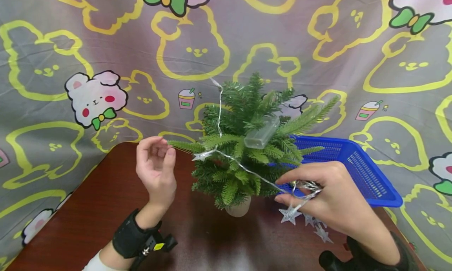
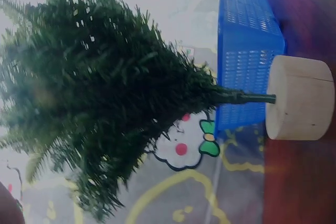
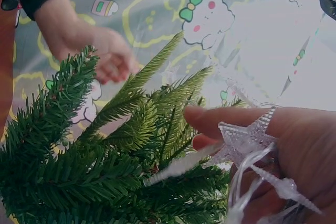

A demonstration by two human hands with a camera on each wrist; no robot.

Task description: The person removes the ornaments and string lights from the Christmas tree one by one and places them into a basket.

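A small artificial Christmas tree [image 1: 243,161] stands upright on a round wooden base [image 2: 300,98]. My right hand [image 1: 332,196] holds a bundled string of star lights [image 1: 307,189], and clear plastic stars [image 3: 244,140] dangle by its palm. From that hand the wire runs taut across the front of the tree to a star [image 1: 203,156] on the left side, then up toward the top. A clear battery box [image 1: 261,134] lies among the branches. My left hand [image 1: 157,169] is raised at the left, fingers loosely bent, its fingertips right at a branch tip.
Behind the tree on the right sits a blue plastic basket [image 1: 356,165] with perforated walls. The brown wooden table [image 1: 116,196] carries tree and basket. A grey curtain [image 1: 123,47] with cartoon bears hangs close behind the table.
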